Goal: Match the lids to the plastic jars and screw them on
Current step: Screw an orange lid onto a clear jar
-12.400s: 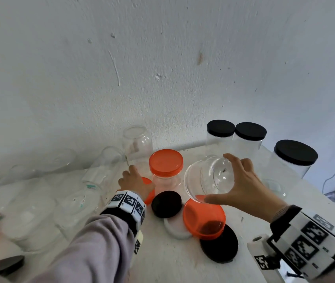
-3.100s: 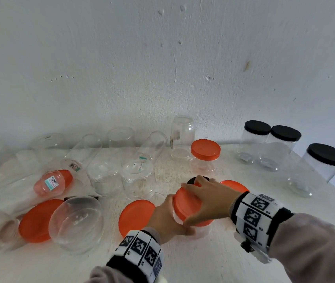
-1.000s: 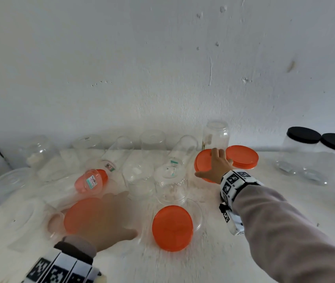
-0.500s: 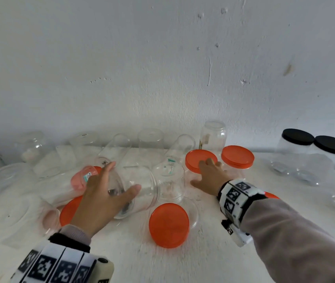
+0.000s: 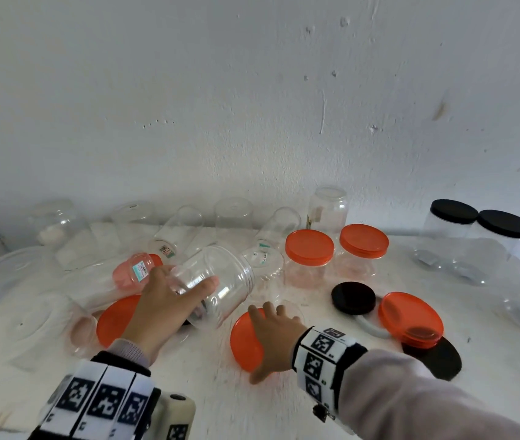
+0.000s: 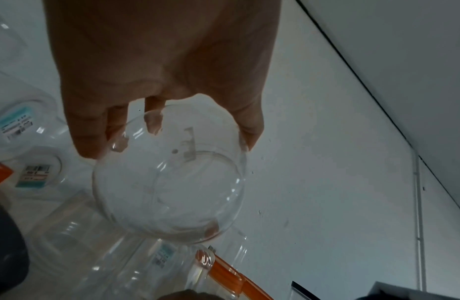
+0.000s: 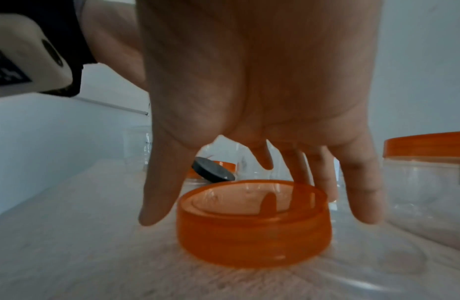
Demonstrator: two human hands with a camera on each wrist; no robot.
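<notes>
Jars of clear plastic are crowding the white table (image 5: 284,408), most of them uncapped and lying or standing along the wall; their exact number cannot be told, since they overlap. Three jars with black lids (image 5: 453,211) are standing at the far right, one cut off by the frame edge. Two jars with orange lids (image 5: 309,247) are standing upright side by side near the middle. One clear jar (image 5: 217,281) is tilting above the table, open mouth toward the right; the left hand (image 5: 163,308) is grasping it around its base, thumb on one side and fingers on the other, as the left wrist view confirms. Three loose orange lids are lying on the table: one (image 5: 114,319) under the left forearm, one (image 5: 411,315) at the right, and one orange lid (image 7: 253,223) lying rim up, over which the right hand (image 5: 276,331) is spreading, fingers straight and splayed around it, not yet closed on it. Two loose black lids (image 5: 353,297) are lying near the right one.
</notes>
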